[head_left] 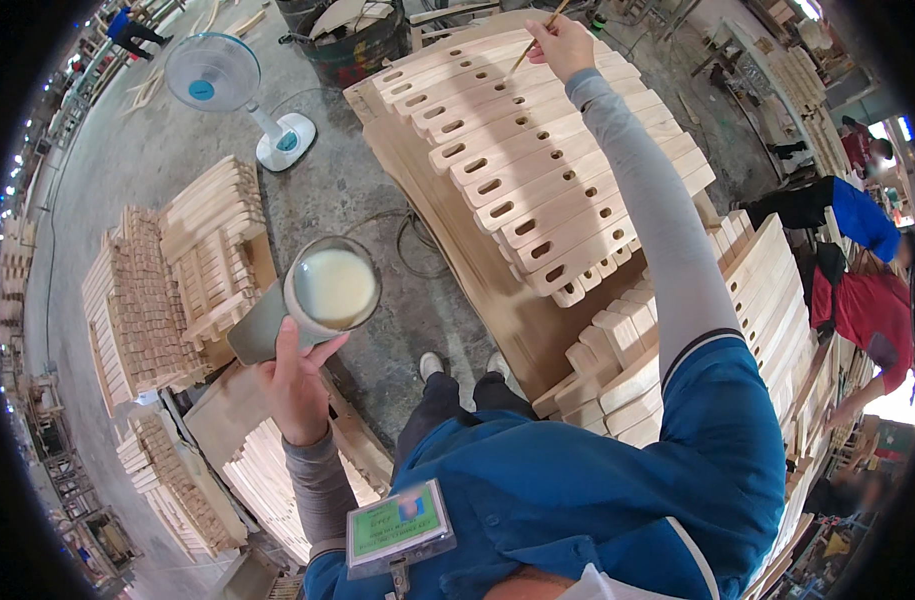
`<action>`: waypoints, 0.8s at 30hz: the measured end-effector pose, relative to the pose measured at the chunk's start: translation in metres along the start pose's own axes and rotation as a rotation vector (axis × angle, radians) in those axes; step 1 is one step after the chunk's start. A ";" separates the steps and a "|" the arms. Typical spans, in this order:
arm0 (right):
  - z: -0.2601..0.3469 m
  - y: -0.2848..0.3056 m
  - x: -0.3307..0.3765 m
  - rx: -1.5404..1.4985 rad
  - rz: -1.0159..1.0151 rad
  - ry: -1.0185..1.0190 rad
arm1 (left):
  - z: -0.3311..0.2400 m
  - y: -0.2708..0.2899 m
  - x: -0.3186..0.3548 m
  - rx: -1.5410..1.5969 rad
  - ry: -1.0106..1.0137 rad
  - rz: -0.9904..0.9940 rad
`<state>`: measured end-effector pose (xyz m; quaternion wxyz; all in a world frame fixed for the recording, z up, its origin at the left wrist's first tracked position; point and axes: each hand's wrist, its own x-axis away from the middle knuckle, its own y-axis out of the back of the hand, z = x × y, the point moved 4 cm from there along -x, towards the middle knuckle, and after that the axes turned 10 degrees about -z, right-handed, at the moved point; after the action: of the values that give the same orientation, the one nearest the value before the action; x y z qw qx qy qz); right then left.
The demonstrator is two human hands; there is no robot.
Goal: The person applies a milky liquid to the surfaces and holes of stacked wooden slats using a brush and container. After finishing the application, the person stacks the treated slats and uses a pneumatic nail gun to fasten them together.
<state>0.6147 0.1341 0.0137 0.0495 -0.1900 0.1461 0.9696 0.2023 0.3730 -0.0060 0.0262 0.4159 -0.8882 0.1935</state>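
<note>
My left hand (295, 385) is wrapped round a grey-green cup (252, 335), which holds a cream-coloured liquid (334, 288) and is out over the floor. Far ahead, the fingers of my right hand (563, 50) pinch a thin brush (533, 43) with a brown stem. Its pale tip points down at a row of pale wooden slats (522, 165), close to one of their holes; whether it touches the wood I cannot tell. Each slat lies side by side with others and has an oval slot near its left end and a smaller hole further along.
A brown board (432, 215) lies under the slats. More wooden pieces (617, 345) are stacked near me on the right, and others on pallets (167, 290) at left. A white fan (287, 140) and a dark drum (352, 50) stand ahead. Co-workers (862, 300) are at right.
</note>
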 end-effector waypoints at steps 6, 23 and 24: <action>-0.033 -0.004 -0.006 0.042 -0.018 -0.058 | 0.005 0.004 -0.013 0.007 0.003 -0.004; 0.000 -0.029 -0.001 0.272 0.168 0.216 | -0.005 -0.009 -0.016 0.013 -0.070 -0.005; -0.003 -0.025 0.000 0.209 0.165 0.162 | -0.008 -0.010 -0.016 0.017 -0.093 0.002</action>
<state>0.6195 0.1566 0.0040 -0.0229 -0.2487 0.2650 0.9313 0.2196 0.3813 0.0010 -0.0188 0.4237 -0.8872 0.1817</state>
